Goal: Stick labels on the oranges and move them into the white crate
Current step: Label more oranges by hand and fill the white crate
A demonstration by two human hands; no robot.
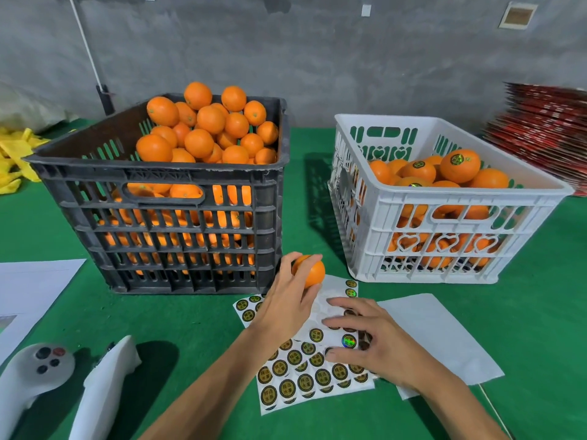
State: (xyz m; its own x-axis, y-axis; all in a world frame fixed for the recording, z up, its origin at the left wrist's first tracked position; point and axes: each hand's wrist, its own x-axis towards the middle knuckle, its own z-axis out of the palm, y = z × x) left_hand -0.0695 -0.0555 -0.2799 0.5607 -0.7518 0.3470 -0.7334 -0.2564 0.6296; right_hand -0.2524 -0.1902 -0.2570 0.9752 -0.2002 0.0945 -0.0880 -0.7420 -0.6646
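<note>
On green cloth, left hand [287, 308] grips an orange [309, 270] just above the label sheet [317, 373], where right hand [370, 341] lies spread, white crate [444, 198] at right.

Sticker sheets [313, 381]: rows of round black-and-gold labels on white backing, lying on the bench [197, 315]; each label carries four gold Chinese characters in two rows. On the nearest row they appear to read 精品水果, though the print is small.
Holographic sticker [348, 341]: one label on the upper sheet shines rainbow; its characters cannot be read.
Labelled oranges [460, 165]: in the white crate [444, 198], several bear the same round black-and-gold label on top; the print is too small to read.
White crate wall: heart-shaped cut-outs, no lettering.
Black crate [165, 198]: no readable marking.
Paper at left [28, 290]: no legible print.
</note>
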